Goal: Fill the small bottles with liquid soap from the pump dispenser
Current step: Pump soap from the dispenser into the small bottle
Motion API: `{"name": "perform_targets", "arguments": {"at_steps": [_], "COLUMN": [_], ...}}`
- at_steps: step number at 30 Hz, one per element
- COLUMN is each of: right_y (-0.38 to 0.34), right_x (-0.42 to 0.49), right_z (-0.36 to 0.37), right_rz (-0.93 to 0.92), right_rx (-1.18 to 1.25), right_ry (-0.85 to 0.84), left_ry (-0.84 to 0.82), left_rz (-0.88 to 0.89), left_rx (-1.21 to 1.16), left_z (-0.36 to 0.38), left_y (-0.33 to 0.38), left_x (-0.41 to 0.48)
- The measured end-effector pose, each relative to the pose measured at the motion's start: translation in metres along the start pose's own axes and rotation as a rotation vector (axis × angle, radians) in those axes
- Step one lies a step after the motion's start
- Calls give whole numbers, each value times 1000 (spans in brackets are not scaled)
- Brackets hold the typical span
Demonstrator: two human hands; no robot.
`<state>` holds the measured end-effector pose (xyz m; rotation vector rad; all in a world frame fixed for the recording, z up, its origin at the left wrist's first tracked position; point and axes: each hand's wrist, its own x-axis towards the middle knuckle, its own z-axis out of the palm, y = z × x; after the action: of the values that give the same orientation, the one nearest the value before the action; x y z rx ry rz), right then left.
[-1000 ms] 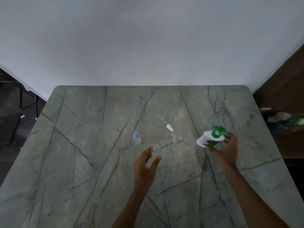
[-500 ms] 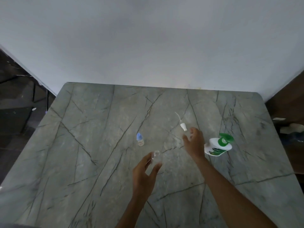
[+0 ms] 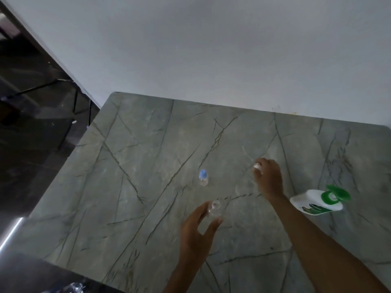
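Note:
A small clear bottle without a cap stands on the grey marble table, between the thumb and fingers of my left hand, which holds it loosely. A second small bottle with a blue cap stands upright a little farther back, on its own. My right hand reaches over the table and closes on a small white cap with a thin tube. The white soap dispenser with a green pump lies on its side to the right, untouched.
A white wall rises right behind the table's far edge. Dark floor and dark furniture lie beyond the left edge of the table. Something crumpled and clear shows at the bottom left corner.
My right hand let go of the soap dispenser, which now lies on the table, and moved left to the white cap with the tube. My left hand stayed at the clear bottle.

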<state>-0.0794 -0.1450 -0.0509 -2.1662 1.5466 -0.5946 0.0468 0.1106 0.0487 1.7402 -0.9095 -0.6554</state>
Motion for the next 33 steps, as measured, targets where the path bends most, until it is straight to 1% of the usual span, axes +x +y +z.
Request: {"name": "perform_targets", "arguments": {"at_steps": [3, 7, 10, 13, 16, 20, 23, 26, 33], "right_y": [-32, -62, -69, -67, -62, -60, -65, -70, -65], "right_x": [-18, -27, -28, -29, -33, -42, -42, -40, -35], "right_z": [6, 17, 24, 29, 36, 38, 37, 37, 41], "right_rz": [-166, -263, -337, -425, -417, -366, -276, -226, -189], "right_rx": [-22, -103, -129, -85, -35, 21, 79, 120, 170], "right_ry": [-98, -134, -190, -254, -286, -270, -274, -254, -320], "left_ry": [7, -2, -3, 9, 34, 43, 34, 27, 29], "left_rz": [-2, 12, 7, 8, 14, -3, -7, -1, 0], "left_rx": [19, 47, 44, 51, 41, 42, 51, 59, 47], "left_z": [-2, -4, -5, -8, -12, -16, -18, -18, -21], "left_y": [0, 4, 1, -3, -6, -11, -12, -11, -12], "left_x": [1, 0, -3, -7, -10, -12, -14, -16, -17]}}
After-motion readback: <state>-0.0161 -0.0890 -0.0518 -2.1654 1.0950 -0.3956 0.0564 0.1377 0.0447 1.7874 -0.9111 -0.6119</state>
